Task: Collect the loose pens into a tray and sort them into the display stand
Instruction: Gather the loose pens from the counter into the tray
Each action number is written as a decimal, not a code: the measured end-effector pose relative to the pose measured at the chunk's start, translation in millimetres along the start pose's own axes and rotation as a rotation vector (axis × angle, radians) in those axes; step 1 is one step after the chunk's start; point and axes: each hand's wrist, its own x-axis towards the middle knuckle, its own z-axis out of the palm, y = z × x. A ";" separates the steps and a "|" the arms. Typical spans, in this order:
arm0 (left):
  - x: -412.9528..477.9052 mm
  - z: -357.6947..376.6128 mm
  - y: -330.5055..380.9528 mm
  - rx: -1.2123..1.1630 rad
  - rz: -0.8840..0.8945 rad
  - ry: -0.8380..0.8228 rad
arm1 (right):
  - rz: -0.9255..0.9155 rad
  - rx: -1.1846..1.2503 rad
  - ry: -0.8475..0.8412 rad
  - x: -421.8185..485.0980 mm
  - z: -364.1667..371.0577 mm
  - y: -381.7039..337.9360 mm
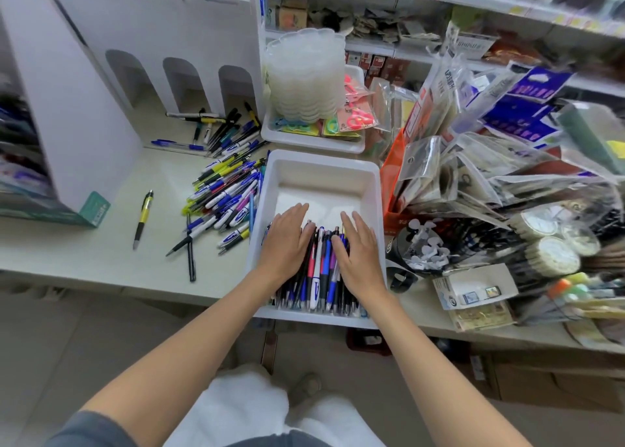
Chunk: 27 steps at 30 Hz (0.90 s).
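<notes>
We rest flat hands on mixed-colour pens (319, 271) in the white plastic tray (321, 172).
Left hand (287, 240), right hand (355, 247): fingers straight, gripping nothing. Loose coloured pens (223, 196) pile beside it, near the white cardboard stand (162, 41).

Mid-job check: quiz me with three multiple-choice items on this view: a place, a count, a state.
1. Where does the lone yellow-and-black pen lie?
A. On the floor
B. On the counter, left of the loose pen pile
C. On a shelf

2. How many arched slots show on the display stand?
A. Two
B. Five
C. Three

3. How are the left hand and right hand?
A. Both flat on the pens in the tray
B. Each pinching one pen
C. Both off the tray

Key: 1 B, it lies alone on bare counter; 2 C, three arches stand side by side; 3 A, both press straight-fingered on the pens.
</notes>
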 end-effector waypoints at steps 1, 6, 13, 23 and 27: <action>-0.2 -6.5 1.0 -0.035 -0.003 0.033 | 0.012 0.020 0.031 2.2 -1.3 -3.3; 15.5 -50.9 -12.6 -0.053 -0.052 0.236 | -0.021 0.073 0.058 33.9 5.6 -38.9; 38.2 -119.9 -82.4 0.007 -0.228 0.392 | -0.132 0.081 0.072 77.6 42.1 -114.1; 7.6 -172.8 -215.2 0.318 -0.578 0.081 | -0.029 0.092 0.144 105.1 112.8 -164.0; 7.5 -170.1 -205.7 0.183 -0.470 0.007 | 0.014 0.085 0.151 97.2 128.6 -171.0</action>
